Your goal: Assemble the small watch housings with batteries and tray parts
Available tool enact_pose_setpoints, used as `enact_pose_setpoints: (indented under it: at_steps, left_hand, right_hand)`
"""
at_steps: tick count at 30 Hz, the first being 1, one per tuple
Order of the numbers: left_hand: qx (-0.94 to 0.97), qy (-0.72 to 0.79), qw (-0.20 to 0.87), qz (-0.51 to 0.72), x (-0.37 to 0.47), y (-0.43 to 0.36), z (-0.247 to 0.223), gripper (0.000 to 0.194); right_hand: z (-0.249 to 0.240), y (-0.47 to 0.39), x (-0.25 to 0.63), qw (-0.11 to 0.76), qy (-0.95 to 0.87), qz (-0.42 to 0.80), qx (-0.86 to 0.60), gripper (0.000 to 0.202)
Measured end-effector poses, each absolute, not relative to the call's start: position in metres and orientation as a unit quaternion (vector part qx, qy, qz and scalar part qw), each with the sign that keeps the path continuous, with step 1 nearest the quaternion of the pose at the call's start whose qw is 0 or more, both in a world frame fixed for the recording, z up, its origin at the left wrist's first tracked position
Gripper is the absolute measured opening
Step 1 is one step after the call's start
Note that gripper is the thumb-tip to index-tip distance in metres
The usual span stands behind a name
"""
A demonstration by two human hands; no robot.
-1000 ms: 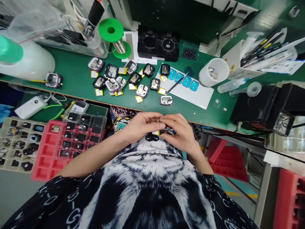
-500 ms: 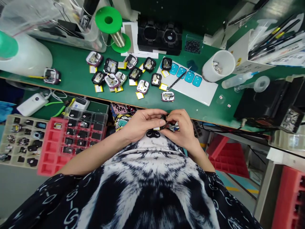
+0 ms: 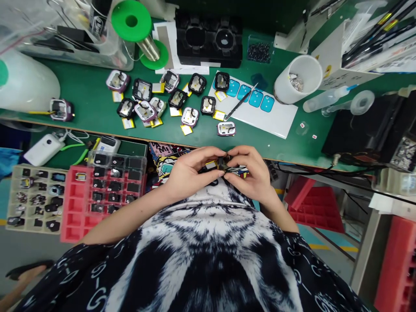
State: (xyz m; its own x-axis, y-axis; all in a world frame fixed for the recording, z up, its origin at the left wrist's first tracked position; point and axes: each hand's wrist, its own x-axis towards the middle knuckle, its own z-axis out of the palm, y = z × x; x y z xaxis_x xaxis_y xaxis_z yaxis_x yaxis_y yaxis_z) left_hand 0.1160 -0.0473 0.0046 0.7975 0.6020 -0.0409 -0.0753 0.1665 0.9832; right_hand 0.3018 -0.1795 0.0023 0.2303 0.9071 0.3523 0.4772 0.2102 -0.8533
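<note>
Both hands are close together in front of my body, just off the bench edge. Between their fingertips is a small black smartwatch case (image 3: 222, 163), partly hidden by the fingers. A yellow-edged battery (image 3: 211, 165) shows beside it, inside the curve of my left hand (image 3: 191, 171). That hand pinches the case from the left with thumb and fingers. From the other side, my right hand (image 3: 252, 173) grips it with thumb and index finger. On the bench beyond lie several open watch cases (image 3: 177, 99) with batteries attached. Tweezers (image 3: 241, 102) rest on a white sheet (image 3: 276, 123) with blue stickers.
A solder wire spool (image 3: 149, 47) and a black holder (image 3: 209, 43) stand at the back. To the right are a white cup (image 3: 297, 80) and a black box (image 3: 354, 130). Parts trays (image 3: 73, 208) sit low at left. A person's foot (image 3: 30, 275) shows at lower left.
My view has shifted slightly, so the bench items sit further left. The fingers of both hands have spread more around the watch case, exposing more of the battery. A person's foot has appeared at lower left.
</note>
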Motion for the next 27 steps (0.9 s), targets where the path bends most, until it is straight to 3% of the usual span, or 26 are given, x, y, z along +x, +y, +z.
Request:
enact_pose_setpoints:
  at_steps: [7, 20, 27]
  left_hand:
    - [0.683, 0.197, 0.663, 0.234, 0.114, -0.045, 0.002, 0.047]
    - [0.652, 0.161, 0.694, 0.261, 0.115, -0.046, 0.001, 0.052]
    - [0.674, 0.142, 0.681, 0.250, 0.112, -0.045, 0.003, 0.056]
  right_hand:
    - [0.003, -0.177, 0.294, 0.547, -0.515, 0.244, -0.613, 0.023]
    - [-0.002, -0.181, 0.280, 0.608, -0.451, 0.274, -0.593, 0.035]
    - [-0.001, -0.181, 0.287, 0.597, -0.487, 0.260, -0.583, 0.026]
